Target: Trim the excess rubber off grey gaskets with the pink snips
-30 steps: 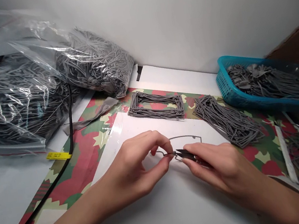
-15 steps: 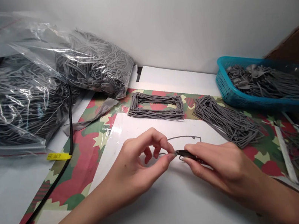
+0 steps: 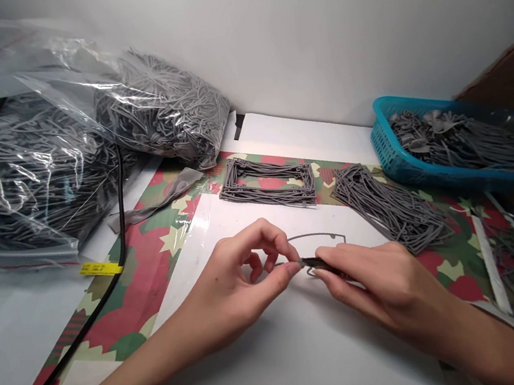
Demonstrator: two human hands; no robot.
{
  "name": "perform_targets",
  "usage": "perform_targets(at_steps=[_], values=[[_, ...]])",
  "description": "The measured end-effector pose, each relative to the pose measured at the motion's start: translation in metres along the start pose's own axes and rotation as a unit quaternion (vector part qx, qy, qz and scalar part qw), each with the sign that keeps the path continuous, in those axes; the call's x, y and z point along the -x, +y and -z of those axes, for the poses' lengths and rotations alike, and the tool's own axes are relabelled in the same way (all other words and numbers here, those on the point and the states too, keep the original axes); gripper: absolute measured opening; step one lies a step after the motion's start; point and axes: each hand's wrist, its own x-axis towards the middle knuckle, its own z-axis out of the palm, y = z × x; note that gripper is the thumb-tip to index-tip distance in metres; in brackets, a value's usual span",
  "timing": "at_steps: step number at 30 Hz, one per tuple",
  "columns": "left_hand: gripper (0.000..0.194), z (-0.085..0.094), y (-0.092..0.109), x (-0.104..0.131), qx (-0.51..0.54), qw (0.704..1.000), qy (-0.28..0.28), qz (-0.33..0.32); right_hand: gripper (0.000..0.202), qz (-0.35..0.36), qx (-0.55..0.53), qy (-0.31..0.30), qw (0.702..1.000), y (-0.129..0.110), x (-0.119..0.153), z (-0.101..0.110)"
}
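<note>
Since a second ago, the black pointed tool (image 3: 318, 263) has come up against my left hand's (image 3: 238, 279) pinching fingertips. That pinch holds a thin grey strand (image 3: 309, 272); my right hand (image 3: 378, 277) grips the tool, all above the white sheet (image 3: 280, 350).

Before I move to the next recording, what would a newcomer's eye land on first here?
Probably the bulging clear plastic bags of gray strips at upper left, then the bright blue basket at the right. In the middle, the left hand pinches a thin gray part while the right hand holds a black tool.
</note>
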Motion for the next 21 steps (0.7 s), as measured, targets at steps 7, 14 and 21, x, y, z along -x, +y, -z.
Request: perform_targets(at_steps=[7, 14, 21], values=[[0.007, 0.0001, 0.0006, 0.0003, 0.021, 1.0, -0.001, 0.017, 0.02, 0.008, 0.012, 0.005, 1.0, 0.0008, -0.001, -0.0009], [0.007, -0.0001, 0.0017, -0.0005, 0.032, 0.999, -0.003, 0.021, 0.02, 0.008, 0.027, 0.013, 1.0, -0.0005, -0.0001, 0.0013], [0.008, 0.0003, 0.0026, 0.0, 0.033, 0.999, 0.0, 0.026, 0.019, 0.011, 0.039, 0.015, 0.999, 0.0, -0.0006, 0.0015]])
